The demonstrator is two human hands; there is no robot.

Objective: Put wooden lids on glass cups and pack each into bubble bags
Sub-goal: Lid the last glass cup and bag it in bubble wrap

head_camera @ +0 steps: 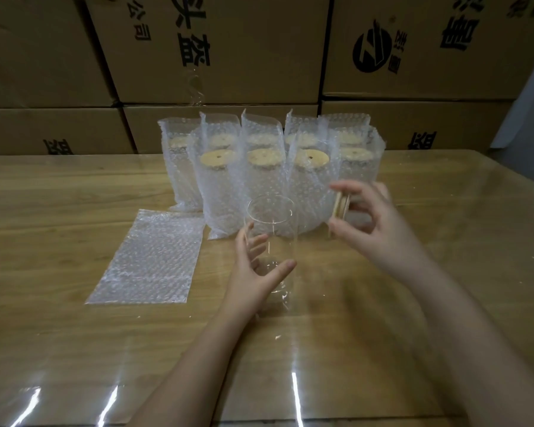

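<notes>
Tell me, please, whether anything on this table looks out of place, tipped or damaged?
Nothing stands out. The bagged, lidded glass cups stand upright, the spare clear bubble bag lies flat, and the clear glass cup held by the left hand looks intact; the round wooden lid pinched by the right hand is not on it yet.

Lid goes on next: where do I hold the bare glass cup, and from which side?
Around its lower wall, from the left, as the left hand does. The glass cup is upright, and its open rim must stay free for the wooden lid.
</notes>
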